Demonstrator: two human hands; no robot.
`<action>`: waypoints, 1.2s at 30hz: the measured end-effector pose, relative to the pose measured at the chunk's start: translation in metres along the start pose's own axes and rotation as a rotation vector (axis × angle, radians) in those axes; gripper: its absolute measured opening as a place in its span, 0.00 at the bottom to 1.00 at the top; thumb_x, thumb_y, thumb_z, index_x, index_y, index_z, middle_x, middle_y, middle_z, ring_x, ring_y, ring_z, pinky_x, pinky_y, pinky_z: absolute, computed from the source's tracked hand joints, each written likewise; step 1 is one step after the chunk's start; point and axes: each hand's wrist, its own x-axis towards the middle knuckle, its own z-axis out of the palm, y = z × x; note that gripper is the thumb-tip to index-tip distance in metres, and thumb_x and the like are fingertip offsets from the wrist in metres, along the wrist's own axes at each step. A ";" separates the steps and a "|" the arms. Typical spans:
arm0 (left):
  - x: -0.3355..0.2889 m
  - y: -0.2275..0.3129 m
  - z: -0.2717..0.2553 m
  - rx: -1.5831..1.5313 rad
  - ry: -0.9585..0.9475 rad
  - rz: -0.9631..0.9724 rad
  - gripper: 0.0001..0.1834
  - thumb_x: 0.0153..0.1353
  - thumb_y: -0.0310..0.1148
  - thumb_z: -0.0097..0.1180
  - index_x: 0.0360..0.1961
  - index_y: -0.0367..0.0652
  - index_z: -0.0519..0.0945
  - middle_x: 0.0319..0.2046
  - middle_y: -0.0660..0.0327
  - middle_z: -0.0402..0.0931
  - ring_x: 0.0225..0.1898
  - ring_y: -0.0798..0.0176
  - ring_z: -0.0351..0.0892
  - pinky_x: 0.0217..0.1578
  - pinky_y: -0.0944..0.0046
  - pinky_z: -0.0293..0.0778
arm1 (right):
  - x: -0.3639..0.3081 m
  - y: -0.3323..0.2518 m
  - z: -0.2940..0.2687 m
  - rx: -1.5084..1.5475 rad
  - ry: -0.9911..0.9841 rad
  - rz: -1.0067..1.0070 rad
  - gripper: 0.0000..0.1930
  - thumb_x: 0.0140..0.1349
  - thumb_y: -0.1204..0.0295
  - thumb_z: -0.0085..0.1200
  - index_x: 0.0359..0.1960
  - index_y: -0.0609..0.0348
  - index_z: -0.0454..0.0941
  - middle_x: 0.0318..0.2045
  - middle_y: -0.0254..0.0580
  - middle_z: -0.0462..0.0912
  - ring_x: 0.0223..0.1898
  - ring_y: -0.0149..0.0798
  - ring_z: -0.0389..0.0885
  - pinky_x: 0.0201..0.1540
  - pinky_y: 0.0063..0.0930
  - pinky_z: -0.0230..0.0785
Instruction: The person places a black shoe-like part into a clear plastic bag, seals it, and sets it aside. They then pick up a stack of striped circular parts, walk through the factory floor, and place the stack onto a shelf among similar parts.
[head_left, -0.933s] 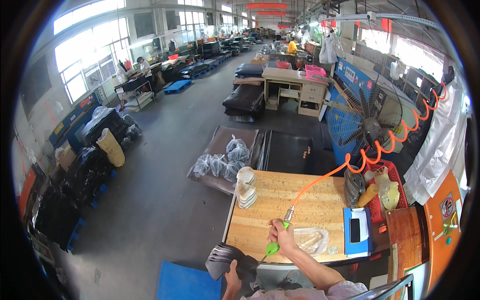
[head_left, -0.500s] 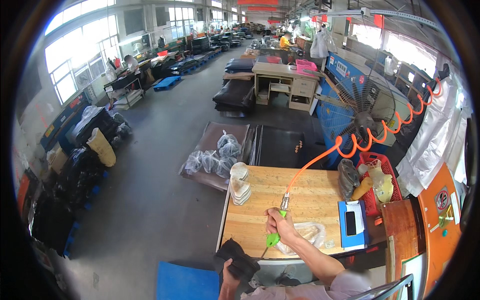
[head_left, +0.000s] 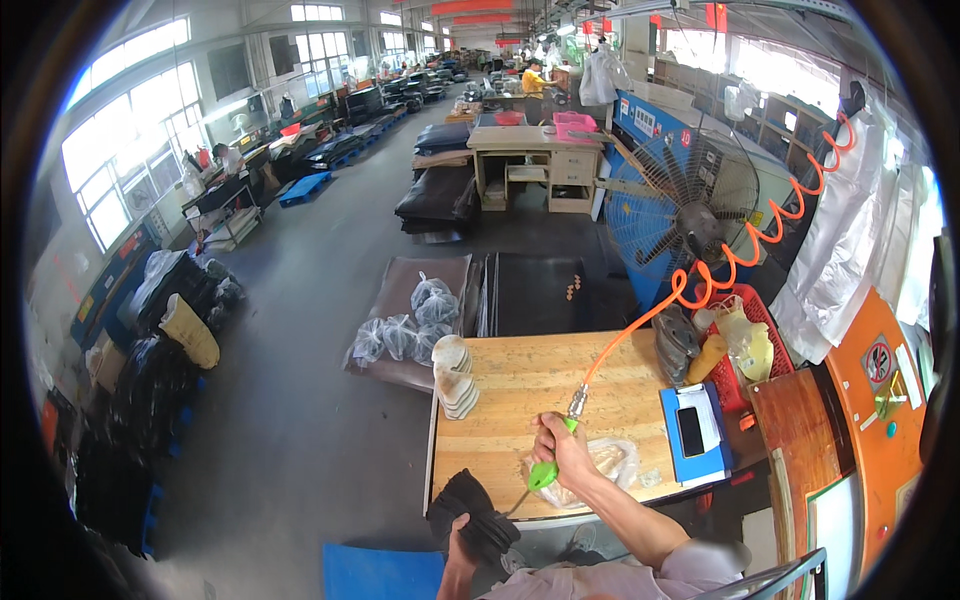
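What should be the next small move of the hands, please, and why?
Probably the right hand should move the green air gun slowly along the edges of the black pieces: the left hand holds them together, and the thin nozzle points toward their right side. Whether it touches them is unclear.

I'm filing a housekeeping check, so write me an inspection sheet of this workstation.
Surface: wooden tabletop, marked with dark scuffs.
Job's things: bundle of black layered pieces; green air blow gun, its thin nozzle toward the bundle.
Clutter: stack of pale, stained pieces, clear plastic bag, blue clipboard with phone, red basket.
Hands: left hand grips the bundle; right hand grips the blow gun.
Cables: coiled orange hose connected to the blow gun; loose cables, nothing seen.
Surroundings: large fan and drawer desk beyond the tabletop.
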 end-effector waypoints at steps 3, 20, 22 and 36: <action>0.000 -0.009 0.021 0.112 0.021 0.107 0.33 0.64 0.53 0.49 0.55 0.31 0.75 0.49 0.50 0.80 0.50 0.50 0.80 0.57 0.53 0.73 | 0.000 -0.003 -0.004 -0.030 -0.073 -0.031 0.10 0.69 0.67 0.49 0.36 0.63 0.73 0.16 0.29 0.59 0.14 0.28 0.59 0.22 0.30 0.61; 0.012 -0.037 0.048 0.216 0.139 0.228 0.32 0.64 0.56 0.50 0.51 0.33 0.77 0.42 0.48 0.82 0.44 0.50 0.83 0.49 0.52 0.78 | 0.044 -0.021 -0.040 0.098 0.007 0.097 0.10 0.69 0.68 0.49 0.36 0.63 0.73 0.16 0.28 0.60 0.14 0.28 0.59 0.21 0.29 0.59; 0.015 -0.039 0.045 0.149 0.061 0.069 0.37 0.60 0.61 0.50 0.48 0.32 0.78 0.39 0.46 0.82 0.42 0.50 0.82 0.48 0.52 0.77 | 0.050 -0.029 -0.043 0.024 0.010 0.004 0.10 0.69 0.68 0.48 0.36 0.63 0.73 0.15 0.28 0.60 0.14 0.28 0.59 0.21 0.28 0.59; 0.045 -0.054 0.049 -0.243 -0.419 0.083 0.31 0.55 0.52 0.54 0.50 0.37 0.69 0.43 0.55 0.72 0.50 0.54 0.72 0.59 0.52 0.65 | -0.002 -0.059 -0.061 -0.172 -0.165 0.053 0.12 0.73 0.66 0.48 0.37 0.64 0.73 0.15 0.28 0.60 0.14 0.26 0.59 0.20 0.26 0.57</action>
